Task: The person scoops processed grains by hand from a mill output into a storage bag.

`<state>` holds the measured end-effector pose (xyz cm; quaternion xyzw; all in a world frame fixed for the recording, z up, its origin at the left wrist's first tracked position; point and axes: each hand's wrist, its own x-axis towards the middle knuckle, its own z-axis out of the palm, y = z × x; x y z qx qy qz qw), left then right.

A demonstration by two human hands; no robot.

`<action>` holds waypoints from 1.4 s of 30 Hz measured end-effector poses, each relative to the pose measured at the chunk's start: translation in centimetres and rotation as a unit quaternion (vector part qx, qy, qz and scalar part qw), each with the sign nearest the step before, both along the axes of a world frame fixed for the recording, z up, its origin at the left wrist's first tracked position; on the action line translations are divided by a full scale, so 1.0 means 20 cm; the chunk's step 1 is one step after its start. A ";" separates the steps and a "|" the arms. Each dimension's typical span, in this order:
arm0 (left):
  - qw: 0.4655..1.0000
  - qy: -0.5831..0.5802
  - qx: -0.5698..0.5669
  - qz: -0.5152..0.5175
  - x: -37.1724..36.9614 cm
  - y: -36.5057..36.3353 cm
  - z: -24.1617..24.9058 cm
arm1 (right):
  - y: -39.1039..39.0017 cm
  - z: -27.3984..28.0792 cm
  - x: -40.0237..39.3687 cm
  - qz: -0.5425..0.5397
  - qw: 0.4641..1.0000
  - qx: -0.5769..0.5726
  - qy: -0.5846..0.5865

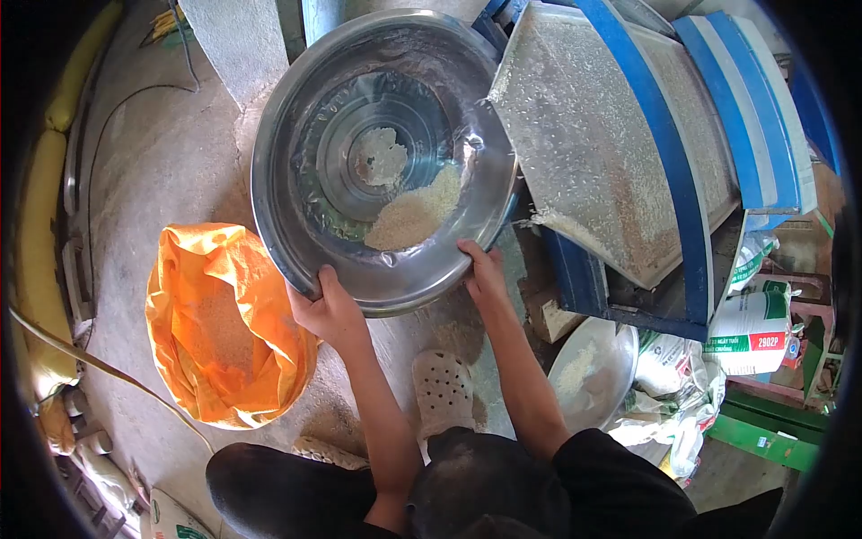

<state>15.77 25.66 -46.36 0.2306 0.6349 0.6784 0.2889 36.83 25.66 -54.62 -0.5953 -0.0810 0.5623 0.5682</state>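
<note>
Both of my hands grip the near rim of a large, shiny metal basin (296, 225). My left hand (329, 310) is closed on the rim at the lower left, thumb on top. At the lower right, my right hand (486, 269) holds the same rim, its fingers hidden underneath. Inside the basin lies a heap of pale grain (417, 214), with a whitish patch (381, 157) at the middle of the bottom. An open orange sack (260, 296) stands left of the basin, close to my left hand. Right of the basin, a blue-framed machine's sloping tray (593, 126) carries scattered white grains.
A second metal basin (620, 368) with pale grain sits under the machine. Printed white sacks (750, 332) and a green metal part (763, 440) are at the right. A cable (94, 359) crosses the floor at left, near a long yellow roll (45, 260).
</note>
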 end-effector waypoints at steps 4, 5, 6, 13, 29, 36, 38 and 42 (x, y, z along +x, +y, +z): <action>1.000 -0.014 0.005 0.000 0.00 0.00 -0.01 | -0.01 0.07 -0.01 -0.005 1.000 -0.008 -0.013; 1.000 -0.017 0.005 -0.004 0.00 -0.02 -0.01 | -0.03 0.07 0.00 -0.009 1.000 -0.008 -0.016; 1.000 -0.017 0.010 -0.009 -0.01 -0.02 -0.01 | -0.04 0.06 0.00 -0.016 1.000 -0.007 -0.018; 0.996 -0.066 -0.054 -0.014 -0.03 -0.02 0.07 | -0.09 0.12 0.04 0.007 0.997 -0.030 -0.070; 0.997 -0.046 -0.045 -0.047 -0.11 -0.02 0.19 | -0.24 0.32 -0.09 -0.058 0.995 -0.044 -0.068; 0.997 -0.052 -0.025 -0.058 -0.13 -0.01 0.20 | -0.30 0.30 -0.12 -0.084 0.991 -0.048 -0.091; 0.992 -0.057 -0.084 -0.077 -0.16 -0.02 0.19 | -0.33 0.31 -0.12 -0.081 0.990 -0.072 -0.093; 0.994 -0.046 -0.056 -0.077 -0.15 -0.01 0.22 | -0.32 0.38 -0.14 -0.068 0.990 -0.054 -0.108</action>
